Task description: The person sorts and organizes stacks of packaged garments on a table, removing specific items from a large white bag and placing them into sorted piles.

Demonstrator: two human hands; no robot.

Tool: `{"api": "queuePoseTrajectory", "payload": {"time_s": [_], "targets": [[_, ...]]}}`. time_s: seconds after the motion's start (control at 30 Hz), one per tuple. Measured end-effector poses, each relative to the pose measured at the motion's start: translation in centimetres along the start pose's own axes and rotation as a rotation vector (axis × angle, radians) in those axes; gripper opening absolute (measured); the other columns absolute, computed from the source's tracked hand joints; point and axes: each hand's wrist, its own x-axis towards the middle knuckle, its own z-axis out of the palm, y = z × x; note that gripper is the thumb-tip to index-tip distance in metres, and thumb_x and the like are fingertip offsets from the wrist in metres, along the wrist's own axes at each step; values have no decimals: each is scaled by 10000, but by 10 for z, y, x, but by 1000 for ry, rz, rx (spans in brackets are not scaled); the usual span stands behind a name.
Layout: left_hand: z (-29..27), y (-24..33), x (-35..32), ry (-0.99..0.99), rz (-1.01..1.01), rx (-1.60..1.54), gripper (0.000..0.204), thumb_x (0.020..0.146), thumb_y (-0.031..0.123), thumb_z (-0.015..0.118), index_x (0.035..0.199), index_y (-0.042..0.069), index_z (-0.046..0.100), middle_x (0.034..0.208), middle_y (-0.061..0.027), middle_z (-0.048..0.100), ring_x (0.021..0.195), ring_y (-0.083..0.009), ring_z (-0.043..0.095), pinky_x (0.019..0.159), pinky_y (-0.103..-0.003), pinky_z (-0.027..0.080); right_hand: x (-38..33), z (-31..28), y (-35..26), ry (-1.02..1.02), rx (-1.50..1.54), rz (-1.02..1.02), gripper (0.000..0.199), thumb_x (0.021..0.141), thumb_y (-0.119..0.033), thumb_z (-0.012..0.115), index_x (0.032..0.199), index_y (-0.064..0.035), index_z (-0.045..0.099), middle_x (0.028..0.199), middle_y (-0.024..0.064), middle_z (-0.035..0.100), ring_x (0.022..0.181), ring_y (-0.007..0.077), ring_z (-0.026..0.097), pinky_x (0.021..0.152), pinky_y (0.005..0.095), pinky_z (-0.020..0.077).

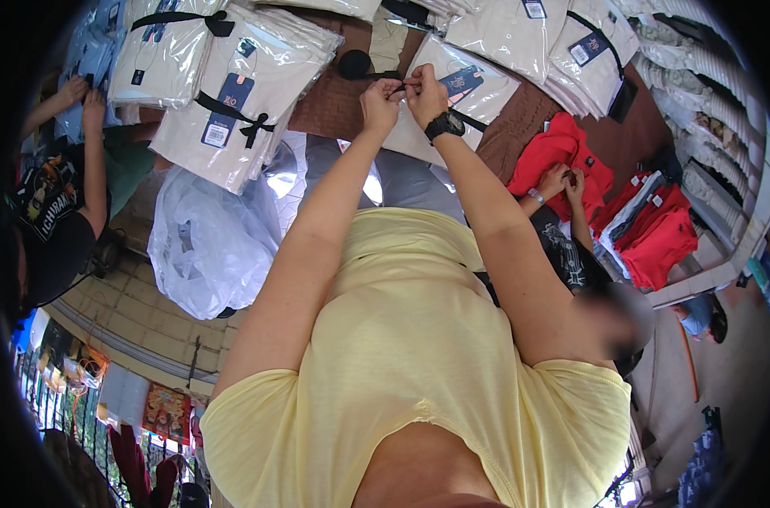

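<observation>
My fingers hide most of the black ribbon [399, 82] I am pinching, so I cannot make out whether a knot is there; only short ends show beside my knuckles. My left hand [380, 99] and my right hand [425, 91], a black watch [445, 125] on its wrist, are both closed on that ribbon, above a cream folded shirt bundle [452, 97] in glossy clear plastic at the middle of the brown desk [338, 106]. A round black ribbon roll [354, 63] lies just beside it. Toward the desk's left edge I count two tied bundles [237, 93], each crossed by a black bow with a blue hang tag. A crumpled white plastic bag [207, 245] sags below. Another person's two hands [563, 182] fold red cloth [563, 148] at the right edge; two more hands at far left are partly cut off.
</observation>
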Motion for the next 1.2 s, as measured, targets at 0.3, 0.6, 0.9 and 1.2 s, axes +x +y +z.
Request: {"api": "queuePoseTrajectory", "payload": {"time_s": [0.3, 0.6, 0.9, 1.2], "targets": [[-11, -17, 23, -298, 18, 251, 162, 828, 4, 616, 986, -19, 645, 889, -113, 680, 831, -144, 636, 763, -287, 497, 2, -4, -1, -19, -90, -121, 265, 768, 66, 615, 964, -14, 456, 850, 153, 659, 806, 286, 684, 675, 334, 536], [-13, -5, 30, -390, -174, 225, 205, 853, 89, 639, 1027, -18, 655, 941, -104, 684, 847, -153, 620, 778, -285, 490, -20, -7, -19, 95, -168, -150, 311, 725, 46, 634, 984, -28, 479, 766, 139, 608, 790, 357, 588, 709, 450, 477], [-25, 9, 32, -374, -14, 255, 179, 779, -3, 674, 958, 4, 672, 902, -107, 688, 810, -204, 652, 739, -328, 508, -13, 1, -14, 96, -208, -62, 317, 706, -2, 661, 955, -45, 470, 756, 149, 587, 768, 355, 588, 672, 463, 476], [-45, 15, 35, -192, 220, 566, 159, 726, -25, 647, 860, 59, 652, 828, -89, 655, 842, -275, 631, 796, -412, 435, -6, 9, -8, 124, -222, -63, 328, 656, -7, 668, 890, -45, 442, 699, 132, 575, 669, 331, 601, 614, 423, 479]]}}
